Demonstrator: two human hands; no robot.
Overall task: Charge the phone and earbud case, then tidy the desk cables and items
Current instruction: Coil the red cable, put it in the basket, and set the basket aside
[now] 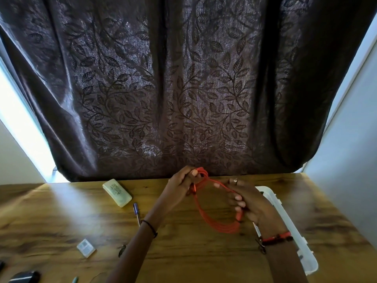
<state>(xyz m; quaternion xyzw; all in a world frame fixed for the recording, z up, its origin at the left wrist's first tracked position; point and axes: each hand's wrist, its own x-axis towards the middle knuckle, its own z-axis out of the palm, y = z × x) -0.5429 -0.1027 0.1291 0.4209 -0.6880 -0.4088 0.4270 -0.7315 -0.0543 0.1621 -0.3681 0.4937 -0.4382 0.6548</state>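
One orange cable coil (219, 227) runs lengthwise near-to-far.

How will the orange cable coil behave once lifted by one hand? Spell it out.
Probably floppy: the orange cable sags in loose loops between the left hand and right hand. Likely light, since fingers alone carry it. The loops may spring apart unless tied.
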